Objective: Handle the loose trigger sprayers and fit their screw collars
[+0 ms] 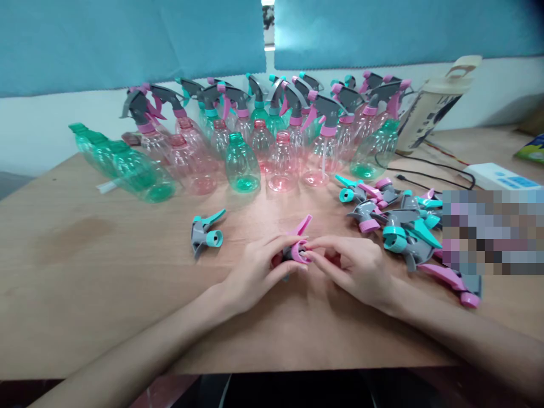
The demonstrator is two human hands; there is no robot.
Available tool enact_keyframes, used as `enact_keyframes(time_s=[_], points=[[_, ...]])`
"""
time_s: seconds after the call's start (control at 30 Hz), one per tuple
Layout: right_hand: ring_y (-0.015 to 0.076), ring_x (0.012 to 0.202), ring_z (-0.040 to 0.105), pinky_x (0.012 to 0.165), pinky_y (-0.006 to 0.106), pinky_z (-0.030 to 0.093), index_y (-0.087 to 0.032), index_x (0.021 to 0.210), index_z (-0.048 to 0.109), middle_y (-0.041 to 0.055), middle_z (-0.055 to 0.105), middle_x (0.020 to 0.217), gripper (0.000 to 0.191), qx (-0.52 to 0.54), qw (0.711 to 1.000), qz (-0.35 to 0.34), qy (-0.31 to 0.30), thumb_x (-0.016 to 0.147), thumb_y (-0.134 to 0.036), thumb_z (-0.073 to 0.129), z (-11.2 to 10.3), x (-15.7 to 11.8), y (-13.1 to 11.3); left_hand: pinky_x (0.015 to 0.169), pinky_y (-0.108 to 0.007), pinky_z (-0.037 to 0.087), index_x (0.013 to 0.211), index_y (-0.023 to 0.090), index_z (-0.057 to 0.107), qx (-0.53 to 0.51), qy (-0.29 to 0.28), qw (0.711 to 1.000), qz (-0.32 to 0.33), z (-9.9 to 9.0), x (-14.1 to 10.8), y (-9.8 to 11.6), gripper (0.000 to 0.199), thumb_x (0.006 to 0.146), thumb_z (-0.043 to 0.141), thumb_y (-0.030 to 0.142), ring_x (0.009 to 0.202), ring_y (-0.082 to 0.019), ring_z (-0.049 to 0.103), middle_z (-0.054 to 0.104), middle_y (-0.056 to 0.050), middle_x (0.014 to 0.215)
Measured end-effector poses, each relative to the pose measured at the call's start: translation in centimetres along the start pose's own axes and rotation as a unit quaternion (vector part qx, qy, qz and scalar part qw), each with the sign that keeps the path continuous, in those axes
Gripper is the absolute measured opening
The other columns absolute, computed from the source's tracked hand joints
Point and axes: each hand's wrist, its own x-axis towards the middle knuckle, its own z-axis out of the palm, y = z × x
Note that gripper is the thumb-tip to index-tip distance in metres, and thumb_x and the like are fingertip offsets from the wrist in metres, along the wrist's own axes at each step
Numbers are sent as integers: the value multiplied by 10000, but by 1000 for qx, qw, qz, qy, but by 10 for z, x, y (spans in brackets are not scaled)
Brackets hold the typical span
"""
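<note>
Between my two hands is a grey and pink trigger spray head (300, 251), its pink collar facing right and its pink trigger pointing up. My left hand (260, 267) is closed around the body of the spray head. The thumb and fingertips of my right hand (355, 263) are pinched together at the opening of the pink collar; whatever they hold there is too small to make out. A second spray head (207, 235), grey with a turquoise collar and trigger, lies on the table left of my left hand.
A pile of loose spray heads (397, 218) lies at the right. Behind stand rows of pink bottles (282, 164) and green bottles (242, 164), many with spray heads on. A tall cream flask (436, 107), a black cable (450, 165) and a white box (504, 177) are at the back right.
</note>
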Motion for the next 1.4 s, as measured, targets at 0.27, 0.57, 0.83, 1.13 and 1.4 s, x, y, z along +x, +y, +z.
enact_keyframes(time_s=[0.27,0.57,0.83,1.13,1.4], points=[[87,470,581,476,197,443,-171,1011,643,-18,687,628,166,31,990,-131,-50,876,-175,546,-1,1,-4,804,-277,471,1180,204,536,72,-13,997,17,-23,-29,6,332,857,599,247,931,-169,595,627,-47,1068],[134,654,678,569,234,520,-190,999,627,38,731,840,172,-24,989,-99,-108,892,-169,494,3,-4,8,675,-250,457,1145,225,543,282,123,949,-67,-100,-102,-5,275,873,557,261,731,-142,578,640,-24,951],[164,763,673,632,280,529,-214,1039,603,33,700,934,196,-71,979,-29,-189,902,-269,473,9,5,9,840,-354,466,1144,275,581,337,84,921,-175,-119,-125,-29,298,858,566,359,1060,-247,571,570,-39,1234],[188,834,657,704,308,532,-241,948,631,30,679,963,193,-103,977,18,-185,891,-337,474,-11,3,11,765,-313,484,1069,250,612,301,115,940,-113,-105,-110,-20,207,884,536,302,945,-197,601,619,-34,1103],[223,852,633,710,351,519,-240,913,648,67,639,980,252,-162,969,68,-174,898,-394,449,-56,-14,22,674,-276,489,1063,198,587,222,-11,975,21,-51,-33,6,194,877,559,246,781,-165,634,650,-35,958]])
